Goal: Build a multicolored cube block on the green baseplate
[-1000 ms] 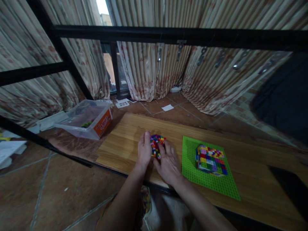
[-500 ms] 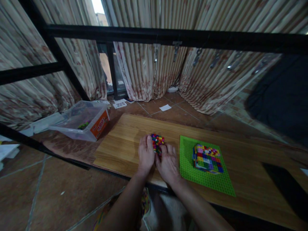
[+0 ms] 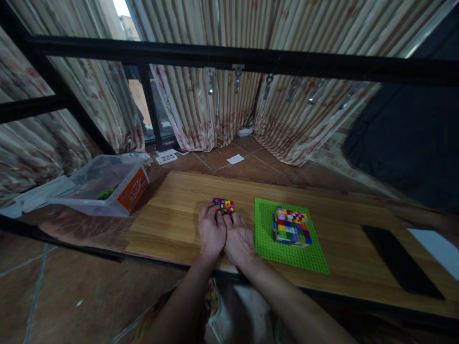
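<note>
A small cluster of multicoloured toy building bricks (image 3: pixel 225 205) lies on the wooden table, and its near part is hidden by my fingers. My left hand (image 3: pixel 211 229) is closed on the cluster's near left side with the fingers bent. Right beside it, my right hand (image 3: pixel 239 239) curls its fingers on the near edge of the same bricks. The two hands touch each other. To their right, a multicoloured brick block (image 3: pixel 292 228) with several layers stands on a green studded baseplate (image 3: pixel 264 248).
The wooden table (image 3: pixel 161 215) has a black flat object (image 3: pixel 398 260) and a white sheet (image 3: pixel 437 251) at its right. On the floor at left stands a clear plastic bin (image 3: pixel 82 203) with an orange label and green pieces inside. A black metal bar (image 3: pixel 201 49) crosses above.
The view has turned right, so the table things sit further left. My hands have drawn closer together and slid toward the near side of the bricks, leaving the cluster's far part showing.
</note>
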{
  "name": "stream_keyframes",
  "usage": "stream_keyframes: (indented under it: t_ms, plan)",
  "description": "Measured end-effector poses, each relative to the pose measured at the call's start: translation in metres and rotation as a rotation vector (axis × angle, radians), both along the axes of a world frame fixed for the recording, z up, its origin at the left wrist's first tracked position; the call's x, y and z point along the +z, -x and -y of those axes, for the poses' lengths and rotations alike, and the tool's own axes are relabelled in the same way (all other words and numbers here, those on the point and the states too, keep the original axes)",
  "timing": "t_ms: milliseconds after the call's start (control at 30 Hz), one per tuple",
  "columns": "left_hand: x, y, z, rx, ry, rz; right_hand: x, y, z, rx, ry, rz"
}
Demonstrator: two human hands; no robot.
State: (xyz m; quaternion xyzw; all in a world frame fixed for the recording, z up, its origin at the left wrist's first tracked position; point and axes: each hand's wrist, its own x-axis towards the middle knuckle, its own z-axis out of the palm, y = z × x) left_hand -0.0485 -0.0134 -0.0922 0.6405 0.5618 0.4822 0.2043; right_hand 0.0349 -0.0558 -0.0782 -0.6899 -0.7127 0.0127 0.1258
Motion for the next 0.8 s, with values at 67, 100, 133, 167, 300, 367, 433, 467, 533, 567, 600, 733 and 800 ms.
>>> stream_keyframes:
  t_ms: [67, 100, 133, 167, 300, 367, 433, 467, 533, 567, 600, 733, 800]
  plan:
    - [-0.001, -0.001, 0.001, 0.005, 0.0, 0.001, 0.001, 0.0, 0.0, 0.011, 0.012, 0.0]
    - [-0.001, -0.001, 0.001, 0.008, 0.0, 0.005, 0.001, -0.001, 0.0, 0.018, 0.012, -0.006]
    - [-0.001, -0.001, 0.002, 0.01, -0.002, 0.012, 0.0, -0.001, 0.0, 0.024, 0.009, -0.015]
    - [-0.001, -0.001, 0.003, 0.01, -0.004, 0.021, 0.0, -0.002, -0.001, 0.031, 0.006, -0.026]
    - [-0.002, -0.002, 0.007, 0.027, 0.009, 0.085, -0.003, -0.003, -0.002, 0.037, -0.019, -0.081]
    - [-0.001, -0.002, 0.01, 0.049, 0.032, 0.115, -0.006, -0.003, -0.003, 0.061, -0.048, -0.124]
    - [-0.001, -0.003, 0.012, 0.066, 0.048, 0.147, -0.008, -0.004, -0.003, 0.093, -0.082, -0.183]
    - [-0.001, -0.003, 0.013, 0.072, 0.051, 0.17, -0.008, -0.005, -0.003, 0.104, -0.097, -0.222]
    - [-0.001, -0.004, 0.015, 0.081, 0.054, 0.233, -0.01, -0.006, -0.004, 0.118, -0.122, -0.32]
    - [-0.002, -0.005, 0.017, 0.086, 0.057, 0.268, -0.01, -0.007, -0.005, 0.123, -0.132, -0.377]
    - [-0.003, -0.006, 0.018, 0.09, 0.061, 0.303, -0.011, -0.008, -0.005, 0.122, -0.143, -0.437]
    - [-0.008, -0.011, 0.024, 0.096, 0.083, 0.431, -0.01, -0.007, -0.01, 0.084, -0.193, -0.627]
    - [-0.011, -0.013, 0.026, 0.103, 0.103, 0.485, -0.009, -0.004, -0.013, 0.046, -0.206, -0.683]
